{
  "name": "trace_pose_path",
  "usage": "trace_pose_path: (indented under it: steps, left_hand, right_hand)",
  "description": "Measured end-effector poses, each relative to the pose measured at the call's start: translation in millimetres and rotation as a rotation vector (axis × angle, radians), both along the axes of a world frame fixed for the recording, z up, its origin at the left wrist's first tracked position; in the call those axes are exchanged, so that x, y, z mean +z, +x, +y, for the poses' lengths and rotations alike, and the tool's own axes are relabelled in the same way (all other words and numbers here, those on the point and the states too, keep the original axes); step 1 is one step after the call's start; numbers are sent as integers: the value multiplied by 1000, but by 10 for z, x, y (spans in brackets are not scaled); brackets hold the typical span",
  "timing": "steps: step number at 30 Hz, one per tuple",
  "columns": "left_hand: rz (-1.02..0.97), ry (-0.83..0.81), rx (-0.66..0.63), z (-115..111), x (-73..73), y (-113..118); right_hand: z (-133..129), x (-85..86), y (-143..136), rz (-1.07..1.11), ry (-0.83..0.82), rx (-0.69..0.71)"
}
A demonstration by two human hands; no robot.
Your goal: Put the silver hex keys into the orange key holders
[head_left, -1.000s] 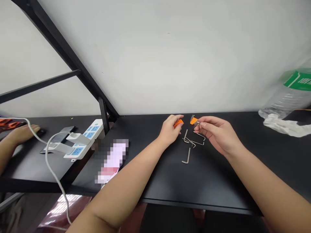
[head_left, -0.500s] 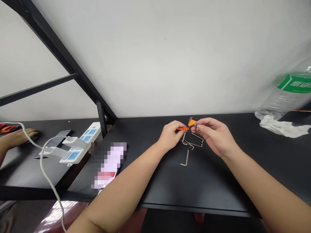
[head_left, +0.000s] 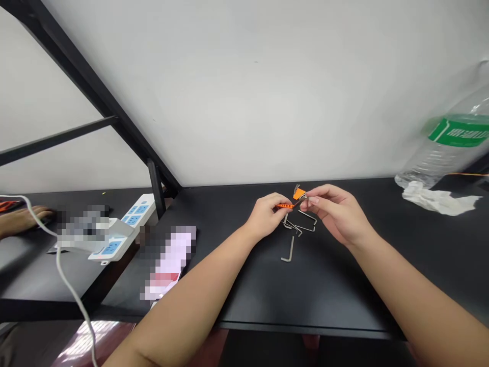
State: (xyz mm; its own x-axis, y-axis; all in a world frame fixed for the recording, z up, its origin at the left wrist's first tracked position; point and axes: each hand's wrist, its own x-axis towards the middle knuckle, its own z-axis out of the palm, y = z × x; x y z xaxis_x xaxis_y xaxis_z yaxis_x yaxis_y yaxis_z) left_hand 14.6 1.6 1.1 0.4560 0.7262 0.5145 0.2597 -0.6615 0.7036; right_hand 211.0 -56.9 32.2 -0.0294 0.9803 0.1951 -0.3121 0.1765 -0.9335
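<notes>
My left hand [head_left: 269,215] is closed around an orange hex key holder [head_left: 284,206], a narrow strip with a row of holes, whose right end sticks out past the fingers. My right hand [head_left: 340,211] pinches a thin, dark hex key [head_left: 298,202], its end at or very near the holder's right end; whether it sits in a hole I cannot tell. Just behind the fingertips is an orange piece with dark stripes [head_left: 299,193]. Several L-shaped hex keys [head_left: 305,228] lie crossed below the hands, and a larger hex key [head_left: 291,250] lies nearer to me.
A phone with a blurred screen [head_left: 171,260] lies left of my forearm. Farther left are a white power strip [head_left: 128,229] with plugs and a cable, and another person's hand [head_left: 38,216]. Right stand a crumpled tissue [head_left: 435,199] and a plastic bottle [head_left: 431,158].
The hex key in my right hand now shows against the holder's end, and more of the striped orange piece is visible. The view has shifted slightly right.
</notes>
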Motion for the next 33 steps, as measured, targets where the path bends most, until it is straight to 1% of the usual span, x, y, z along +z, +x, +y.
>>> trace_pose_path:
  steps: [5,7,11,16,21,23,26,28,30,32,33]
  left_hand:
    - [51,16,-84,-31,22,2]
    - [55,-3,-106,-47,31,4]
    - [14,-121,-114,-71,49,12]
    - [-67,-291,-77,-60,28,15]
    - [-230,-512,-80,-16,-10,-7]
    - [-300,-577,-110,-12,-22,-6]
    - [-407,-666,-197,-32,-28,10]
    - [-457,-718,-225,-43,-24,25]
    - [-504,-740,-197,-34,-20,38]
    - [-577,-710,-116,3,-24,45]
    - [-620,-677,-57,28,-30,46]
  right_hand:
    - [8,0,35,-14,11,39]
    - [10,4,46,-19,17,40]
    - [18,16,68,-11,1,26]
    - [42,9,88,-62,22,65]
    - [88,-22,122,-110,-4,-8]
    - [99,-56,115,-157,-25,-12]
    - [101,-139,48,-313,-40,39]
    - [102,-202,-19,-394,-46,51]
    - [108,-262,-75,-409,-41,10]
    - [119,-313,-101,-449,-21,-92]
    - [124,-335,-104,-521,11,-147]
